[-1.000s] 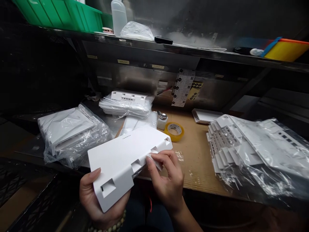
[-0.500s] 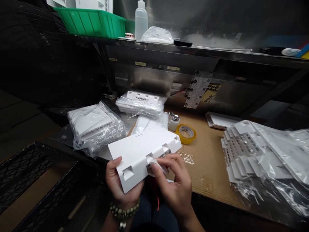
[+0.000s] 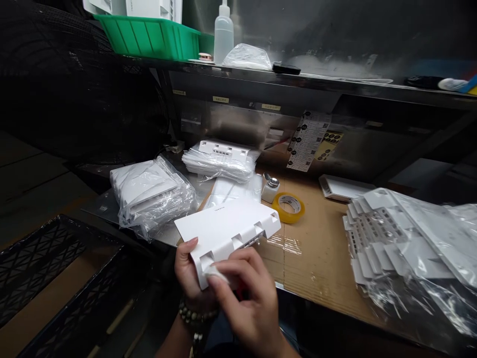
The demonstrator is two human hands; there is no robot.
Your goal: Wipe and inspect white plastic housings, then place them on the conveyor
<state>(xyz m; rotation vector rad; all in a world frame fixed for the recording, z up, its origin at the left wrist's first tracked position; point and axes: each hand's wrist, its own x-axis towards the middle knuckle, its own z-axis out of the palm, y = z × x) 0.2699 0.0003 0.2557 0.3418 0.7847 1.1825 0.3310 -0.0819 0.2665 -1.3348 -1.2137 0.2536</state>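
A white plastic router cover (image 3: 219,223) is held up over the front edge of the table, its row of square cut-outs facing me. My left hand (image 3: 192,273) grips its near left end, thumb on top and fingers underneath. My right hand (image 3: 246,293) pinches a small white wiping cloth (image 3: 216,273) against the cover's edge, by the leftmost cut-out. Much of the cloth is hidden by the fingers. Beyond the cover stand a small pump dispenser bottle (image 3: 271,188) and a roll of yellow tape (image 3: 288,207).
Bagged white covers (image 3: 152,191) lie at the left, with a stack of plastic bags (image 3: 219,161) behind. More covers in plastic (image 3: 406,233) fill the right side. A green bin (image 3: 149,37) and a squeeze bottle (image 3: 223,35) stand on the shelf. A black crate (image 3: 55,278) is at lower left.
My right hand has moved the cloth left along the cover's edge, from the middle cut-outs to the leftmost one. My left hand still holds the cover, which appears slightly farther right.
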